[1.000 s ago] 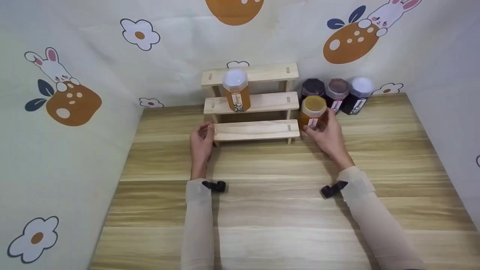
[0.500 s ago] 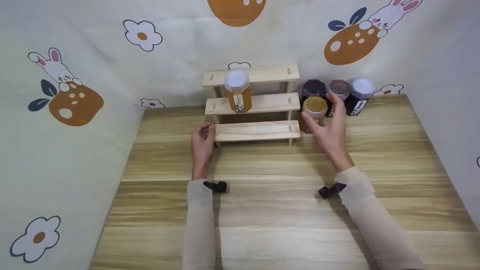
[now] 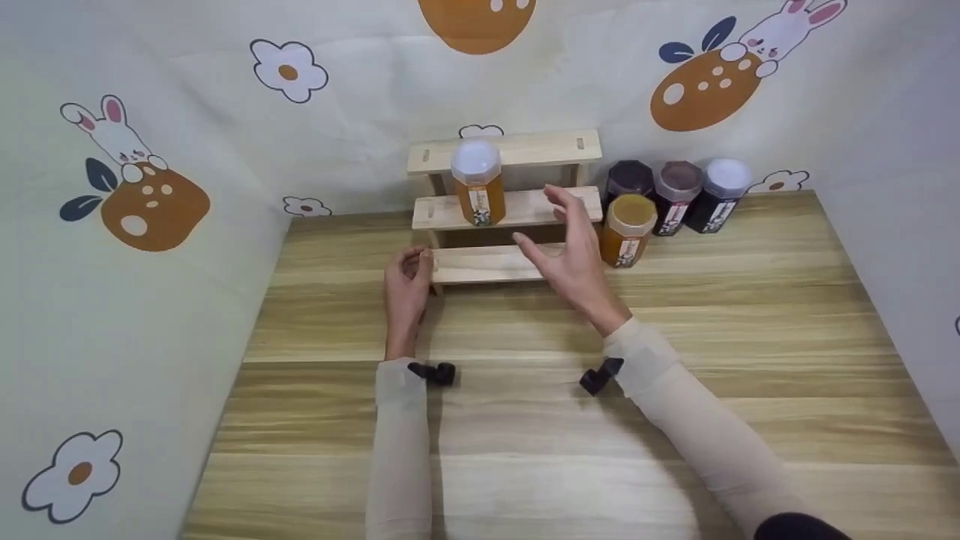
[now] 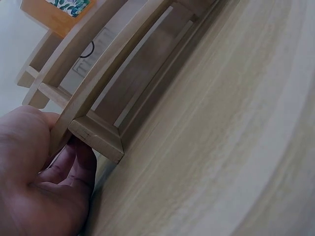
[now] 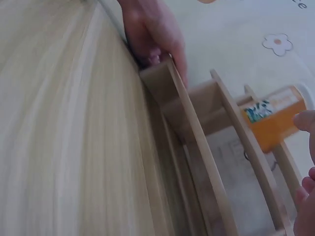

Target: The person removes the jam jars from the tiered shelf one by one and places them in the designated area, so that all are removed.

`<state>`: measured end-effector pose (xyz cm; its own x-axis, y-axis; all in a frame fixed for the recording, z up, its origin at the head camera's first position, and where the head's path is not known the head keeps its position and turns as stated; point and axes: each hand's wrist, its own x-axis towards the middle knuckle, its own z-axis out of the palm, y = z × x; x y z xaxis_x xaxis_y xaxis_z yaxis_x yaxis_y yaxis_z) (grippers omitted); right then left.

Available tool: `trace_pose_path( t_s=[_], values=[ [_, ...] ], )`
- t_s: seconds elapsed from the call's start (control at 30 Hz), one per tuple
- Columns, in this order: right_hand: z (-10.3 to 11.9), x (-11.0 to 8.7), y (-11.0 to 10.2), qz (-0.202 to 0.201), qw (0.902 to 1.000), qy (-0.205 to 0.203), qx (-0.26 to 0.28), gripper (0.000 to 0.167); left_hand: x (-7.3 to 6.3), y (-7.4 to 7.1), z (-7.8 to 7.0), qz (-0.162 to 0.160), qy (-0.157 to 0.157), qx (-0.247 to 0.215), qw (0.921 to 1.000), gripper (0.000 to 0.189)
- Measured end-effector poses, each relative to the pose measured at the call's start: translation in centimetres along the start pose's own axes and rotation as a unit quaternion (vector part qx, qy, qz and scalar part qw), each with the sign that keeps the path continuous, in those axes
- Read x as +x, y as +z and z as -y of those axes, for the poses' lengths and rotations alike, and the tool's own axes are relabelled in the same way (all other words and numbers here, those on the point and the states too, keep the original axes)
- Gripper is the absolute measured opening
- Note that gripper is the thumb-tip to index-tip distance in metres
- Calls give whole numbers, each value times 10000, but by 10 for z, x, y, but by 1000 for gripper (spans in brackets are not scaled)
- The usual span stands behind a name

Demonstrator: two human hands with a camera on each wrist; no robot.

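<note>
A three-tier wooden rack stands against the back wall. My left hand grips the left end of its lowest shelf, thumb on top and fingers curled beneath, as the left wrist view shows. On the middle shelf sits an orange jar with a white lid, upright. My right hand hovers over the right part of the rack, thumb and fingers spread, holding nothing. Just right of the rack a second orange jar with a yellowish top stands on the table. The right wrist view shows the right fingers near the shelved jar.
Behind the yellow-topped jar stand a dark-lidded jar, a brownish-lidded jar and a dark jar with a white lid. Patterned cloth walls enclose the wood-grain table at the back and sides.
My right hand has let go of the yellow-topped jar, leaving it beside the rack, and has moved left over the shelves. The left hand keeps its hold on the rack.
</note>
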<state>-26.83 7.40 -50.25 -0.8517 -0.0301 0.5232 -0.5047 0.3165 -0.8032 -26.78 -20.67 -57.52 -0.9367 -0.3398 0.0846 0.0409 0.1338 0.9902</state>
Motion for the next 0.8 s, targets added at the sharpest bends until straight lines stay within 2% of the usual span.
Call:
trace_pose_path(
  t_s=[0.1,0.2,0.37,0.5,0.67,0.8],
  values=[
    [5,6,15,311,9992,247,110,85,0,0,0,-2,-32,1,10000,29],
    [9,13,27,445,9976,437,288,88,1,0,0,-3,-50,6,10000,30],
    [11,22,45,477,9965,600,348,90,1,-1,1,-23,-51,15,10000,30],
    [13,24,57,514,9968,599,82,90,1,-1,0,-44,-9,114,9999,29],
    [18,30,65,437,9965,680,-194,89,1,0,-2,-80,82,263,9996,29],
    [20,36,69,302,9955,885,-158,88,0,0,-2,-94,11,239,9997,28]
  ],
)
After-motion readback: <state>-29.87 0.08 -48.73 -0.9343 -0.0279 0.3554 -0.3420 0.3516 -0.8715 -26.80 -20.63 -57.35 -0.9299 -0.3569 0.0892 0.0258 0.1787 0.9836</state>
